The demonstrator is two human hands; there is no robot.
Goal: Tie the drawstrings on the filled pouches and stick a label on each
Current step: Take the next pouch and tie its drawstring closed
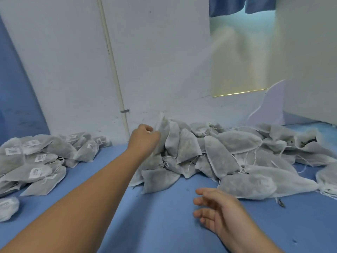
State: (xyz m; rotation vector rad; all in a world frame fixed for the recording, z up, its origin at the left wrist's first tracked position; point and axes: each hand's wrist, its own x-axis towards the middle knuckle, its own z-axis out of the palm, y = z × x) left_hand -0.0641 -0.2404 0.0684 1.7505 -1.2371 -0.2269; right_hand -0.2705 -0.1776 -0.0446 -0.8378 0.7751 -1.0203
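A heap of several grey filled pouches (218, 154) with loose white drawstrings lies on the blue surface (160, 225) against the white wall. My left hand (144, 137) reaches out to the heap's left end and grips the top of an upright pouch (163, 126). My right hand (218, 210) hovers low over the blue surface in front of the heap, fingers relaxed and spread, holding nothing. At the left lies a second pile of pouches with white labels (36, 161) stuck on them.
A white pipe (113, 61) runs down the wall behind the piles. A window opening (240, 57) with a blue curtain is at the upper right. A pale lilac panel (269, 106) leans at the back right. Small dark crumbs (280, 203) lie by the heap.
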